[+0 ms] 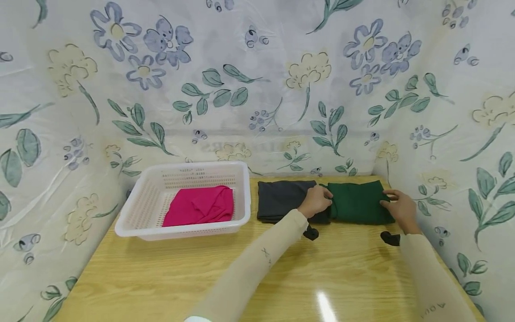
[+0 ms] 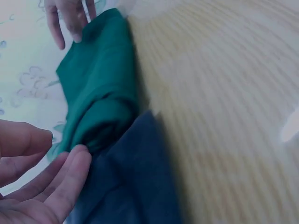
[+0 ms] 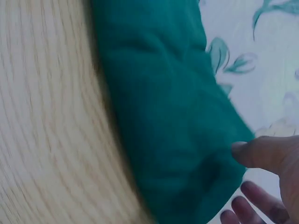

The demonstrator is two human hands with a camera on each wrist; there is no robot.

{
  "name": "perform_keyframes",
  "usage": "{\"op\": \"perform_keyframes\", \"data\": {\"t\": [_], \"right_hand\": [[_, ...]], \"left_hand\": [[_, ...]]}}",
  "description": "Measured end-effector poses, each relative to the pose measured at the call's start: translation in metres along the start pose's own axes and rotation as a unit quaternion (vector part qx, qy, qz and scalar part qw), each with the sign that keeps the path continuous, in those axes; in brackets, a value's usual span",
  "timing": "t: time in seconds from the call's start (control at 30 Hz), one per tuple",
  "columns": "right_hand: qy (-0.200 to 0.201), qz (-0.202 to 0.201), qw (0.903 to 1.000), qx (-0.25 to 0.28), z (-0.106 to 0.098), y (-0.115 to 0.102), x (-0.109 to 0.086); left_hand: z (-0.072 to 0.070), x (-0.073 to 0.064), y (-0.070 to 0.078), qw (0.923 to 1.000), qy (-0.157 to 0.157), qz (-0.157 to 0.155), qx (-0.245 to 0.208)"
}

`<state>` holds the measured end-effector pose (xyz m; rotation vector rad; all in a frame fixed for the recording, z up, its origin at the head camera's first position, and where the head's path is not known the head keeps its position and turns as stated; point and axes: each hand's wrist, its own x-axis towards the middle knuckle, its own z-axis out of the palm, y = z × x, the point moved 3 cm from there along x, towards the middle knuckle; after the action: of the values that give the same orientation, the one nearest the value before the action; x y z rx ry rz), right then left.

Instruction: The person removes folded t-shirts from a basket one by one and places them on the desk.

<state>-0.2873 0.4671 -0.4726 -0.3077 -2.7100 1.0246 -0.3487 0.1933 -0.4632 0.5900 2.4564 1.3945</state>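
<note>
A folded green cloth point(image 1: 358, 203) lies at the right back of the wooden table, with a dark grey folded cloth point(image 1: 283, 197) against its left side. My left hand point(image 1: 315, 202) is over the seam between the two cloths. In the left wrist view its fingertips point(image 2: 80, 156) touch the rolled end of the green cloth, the digits spread with a gap. At the green cloth's right edge is my right hand point(image 1: 402, 210); its thumb touches the cloth's corner while the other fingers point(image 3: 254, 198) sit just past the edge, loosely bent.
A white plastic basket point(image 1: 132, 210) stands at the left back, holding a folded pink cloth point(image 1: 201, 205). Flower-patterned sheeting point(image 1: 265, 94) rises behind the table point(image 1: 281, 268) and along both sides. Dark camera mounts point(image 1: 390, 238) hang by the wrists.
</note>
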Motion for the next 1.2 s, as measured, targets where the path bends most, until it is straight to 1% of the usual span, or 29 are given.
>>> {"op": "perform_keyframes", "data": {"t": [0.07,0.13,0.23,0.27,0.33,0.47,0.5,0.57,0.7,0.8,1.03,1.13,1.2], "right_hand": [[0.016,-0.007,0.9998,0.008,0.000,-0.007,-0.001],[0.021,-0.011,0.9995,0.020,0.001,-0.014,-0.001],[0.006,-0.021,0.9991,0.036,0.004,-0.027,0.001],[-0.003,-0.028,0.9988,0.039,0.005,-0.032,0.002],[-0.017,-0.046,0.9980,0.041,0.008,-0.043,0.004],[-0.035,-0.088,0.9947,0.040,0.016,-0.067,0.005],[-0.037,-0.098,0.9937,0.041,0.018,-0.073,0.005],[-0.050,-0.109,0.9913,0.055,0.021,-0.083,0.004],[-0.070,-0.121,0.9872,0.077,0.029,-0.101,0.001],[-0.079,-0.129,0.9848,0.086,0.035,-0.109,-0.001],[-0.100,-0.163,0.9763,0.101,0.050,-0.137,-0.005],[-0.113,-0.160,0.9751,0.104,0.054,-0.149,-0.006],[-0.119,-0.153,0.9741,0.116,0.057,-0.156,-0.005]], "left_hand": [[-0.010,-0.002,0.001,0.9999,-0.003,0.009,-0.010],[-0.020,-0.005,0.002,0.9994,-0.013,0.020,-0.025],[-0.038,-0.010,0.005,0.9973,-0.034,0.040,-0.051],[-0.045,-0.012,0.006,0.9967,-0.042,0.046,-0.053],[-0.058,-0.016,0.009,0.9956,-0.055,0.056,-0.051],[-0.081,-0.025,0.010,0.9946,-0.076,0.068,-0.017],[-0.086,-0.027,0.010,0.9940,-0.082,0.070,-0.016],[-0.096,-0.032,0.009,0.9933,-0.088,0.075,-0.011],[-0.114,-0.041,0.006,0.9928,-0.083,0.086,0.012],[-0.123,-0.044,0.002,0.9922,-0.077,0.091,0.035],[-0.144,-0.058,-0.004,0.9914,-0.062,0.098,0.061],[-0.154,-0.064,-0.006,0.9907,-0.054,0.099,0.076],[-0.160,-0.065,-0.008,0.9895,-0.048,0.105,0.088]]}}
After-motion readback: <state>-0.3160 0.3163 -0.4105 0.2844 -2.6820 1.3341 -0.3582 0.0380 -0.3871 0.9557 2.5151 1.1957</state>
